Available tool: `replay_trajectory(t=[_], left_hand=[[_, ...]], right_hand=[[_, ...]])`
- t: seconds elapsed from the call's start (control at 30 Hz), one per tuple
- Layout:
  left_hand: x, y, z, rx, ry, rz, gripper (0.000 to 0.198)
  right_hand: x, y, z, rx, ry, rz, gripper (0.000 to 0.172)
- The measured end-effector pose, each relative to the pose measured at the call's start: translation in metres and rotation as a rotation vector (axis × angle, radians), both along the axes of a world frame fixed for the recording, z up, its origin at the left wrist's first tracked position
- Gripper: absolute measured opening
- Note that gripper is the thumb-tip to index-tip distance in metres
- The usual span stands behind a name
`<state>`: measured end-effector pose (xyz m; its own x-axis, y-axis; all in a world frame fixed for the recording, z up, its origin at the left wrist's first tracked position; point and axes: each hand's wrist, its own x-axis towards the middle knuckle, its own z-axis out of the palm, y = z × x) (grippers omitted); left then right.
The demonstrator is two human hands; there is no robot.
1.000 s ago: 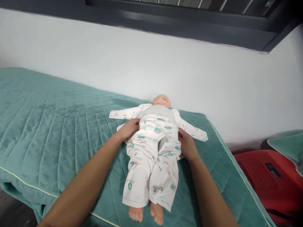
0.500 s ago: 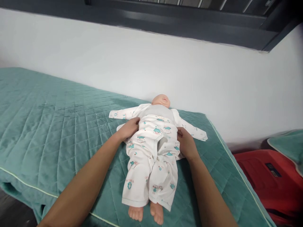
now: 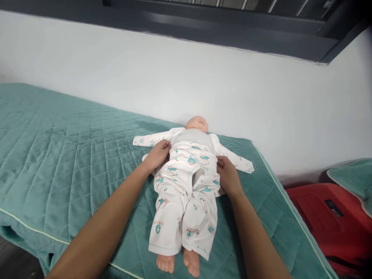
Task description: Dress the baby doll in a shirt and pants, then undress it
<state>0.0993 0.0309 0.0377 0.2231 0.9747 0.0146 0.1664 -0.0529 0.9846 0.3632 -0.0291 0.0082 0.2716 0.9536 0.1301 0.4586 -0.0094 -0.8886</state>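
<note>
Pinching trousers (image 3: 186, 201) waistband on doll (image 3: 197, 124): left hand (image 3: 157, 155), right hand (image 3: 228, 176) both closed on it.

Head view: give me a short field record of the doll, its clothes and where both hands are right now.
doll: on its back on the green quilt, head toward the wall, feet bare
trousers: white, printed, on both legs, waistband at the belly
top: matching print, open over the grey chest, sleeves spread to both sides
left hand: grips the waistband on its own side
right hand: grips the waistband on the opposite side
red case: past the quilt's right edge
</note>
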Motion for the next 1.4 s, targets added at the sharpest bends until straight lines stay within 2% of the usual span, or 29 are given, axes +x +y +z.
replay_trajectory(t=[0.2, 0.3, 0.4, 0.5, 0.6, 0.83, 1.0, 1.2, 1.4], left_hand=[[0.000, 0.005, -0.005, 0.144, 0.136, 0.048, 0.021], [0.000, 0.006, -0.004, 0.259, 0.186, 0.166, 0.016], [0.001, 0.002, -0.001, 0.361, 0.107, 0.228, 0.012], [0.002, -0.001, 0.002, 0.471, 0.030, 0.154, 0.012], [0.000, -0.001, 0.003, 0.515, 0.037, 0.038, 0.014], [-0.006, 0.006, -0.001, 0.427, 0.015, -0.174, 0.023], [-0.005, 0.006, 0.004, 0.315, -0.008, -0.233, 0.024], [-0.006, 0.007, 0.013, 0.273, -0.006, -0.327, 0.025], [-0.005, 0.010, 0.013, 0.340, 0.082, -0.334, 0.019]], right_hand=[[-0.004, -0.004, 0.004, 0.011, 0.041, -0.013, 0.029], [-0.005, -0.004, 0.006, 0.036, -0.013, -0.107, 0.023], [-0.007, -0.005, 0.011, 0.133, -0.034, -0.197, 0.021], [-0.014, -0.008, 0.018, 0.235, 0.036, -0.210, 0.018], [-0.022, -0.012, 0.025, 0.292, 0.104, -0.142, 0.017], [-0.021, -0.011, 0.025, 0.205, 0.168, 0.021, 0.020], [-0.019, -0.007, 0.024, 0.166, 0.198, 0.071, 0.023], [-0.024, 0.001, 0.029, 0.193, 0.209, 0.108, 0.022], [-0.016, 0.008, 0.038, 0.111, 0.024, 0.237, 0.023]])
